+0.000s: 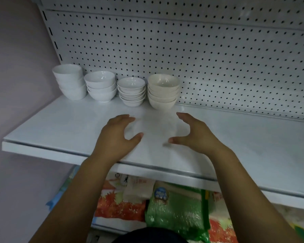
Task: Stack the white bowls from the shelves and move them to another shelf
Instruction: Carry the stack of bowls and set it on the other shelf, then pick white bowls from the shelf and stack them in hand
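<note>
Empty, fingers apart, the left hand and right hand hover, seemingly above the shelf, near the bowl stacks.

Head-worn camera looks forward and down, close above the shelf; edges probably lens-bent.

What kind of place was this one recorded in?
Probably a shop or stockroom: a white shelf backed by pegboard, four stacks of bowls lined up on it, and bagged goods stored below.

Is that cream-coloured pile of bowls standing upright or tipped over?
Upright. The cream stack stands on the shelf, its bowls nested evenly with mouths facing up; the top one looks empty.
</note>
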Motion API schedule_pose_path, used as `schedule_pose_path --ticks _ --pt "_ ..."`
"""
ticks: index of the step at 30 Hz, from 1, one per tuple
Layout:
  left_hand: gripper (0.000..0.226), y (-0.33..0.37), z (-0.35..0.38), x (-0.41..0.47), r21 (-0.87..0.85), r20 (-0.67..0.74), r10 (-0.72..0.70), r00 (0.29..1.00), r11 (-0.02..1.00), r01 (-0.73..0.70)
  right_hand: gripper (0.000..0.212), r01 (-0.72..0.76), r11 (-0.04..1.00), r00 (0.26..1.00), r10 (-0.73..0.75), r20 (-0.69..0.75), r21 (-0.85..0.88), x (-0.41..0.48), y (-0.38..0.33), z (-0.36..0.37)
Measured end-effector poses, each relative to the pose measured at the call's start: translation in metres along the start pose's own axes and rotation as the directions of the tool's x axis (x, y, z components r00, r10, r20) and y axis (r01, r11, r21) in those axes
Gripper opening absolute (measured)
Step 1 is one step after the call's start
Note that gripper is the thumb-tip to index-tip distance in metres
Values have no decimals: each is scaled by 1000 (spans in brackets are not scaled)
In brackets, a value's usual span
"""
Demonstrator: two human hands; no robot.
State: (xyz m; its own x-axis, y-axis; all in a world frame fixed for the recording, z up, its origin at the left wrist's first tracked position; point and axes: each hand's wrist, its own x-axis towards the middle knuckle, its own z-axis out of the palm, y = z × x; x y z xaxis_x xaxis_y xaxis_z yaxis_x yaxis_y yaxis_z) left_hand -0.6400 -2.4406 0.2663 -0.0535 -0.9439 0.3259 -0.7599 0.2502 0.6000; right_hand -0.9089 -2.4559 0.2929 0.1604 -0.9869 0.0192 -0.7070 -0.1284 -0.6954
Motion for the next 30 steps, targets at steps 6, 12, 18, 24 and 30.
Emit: schedule_pose_path --ticks 6,12,18,24,30 --pt "61 35 -4 -75 -70 11 11 1000 997 -10 99 31 996 1000 -30 7 -83 -94 -6 -8" --pt "69 51 -6 -168 -82 38 -90 995 992 93 94 79 995 992 -73 107 -56 -163 2 10" --pt "62 41 -27 -274 9 3 -223 975 975 223 99 178 984 928 -170 331 5 -194 -2 75" --pt "67 38 -65 -372 109 -45 -531 846 839 533 96 288 954 794 -287 535 85 -215 -33 141" --pt "73 33 -106 -456 148 -168 -691 703 687 711 101 399 909 641 -371 672 121 -239 -89 198"
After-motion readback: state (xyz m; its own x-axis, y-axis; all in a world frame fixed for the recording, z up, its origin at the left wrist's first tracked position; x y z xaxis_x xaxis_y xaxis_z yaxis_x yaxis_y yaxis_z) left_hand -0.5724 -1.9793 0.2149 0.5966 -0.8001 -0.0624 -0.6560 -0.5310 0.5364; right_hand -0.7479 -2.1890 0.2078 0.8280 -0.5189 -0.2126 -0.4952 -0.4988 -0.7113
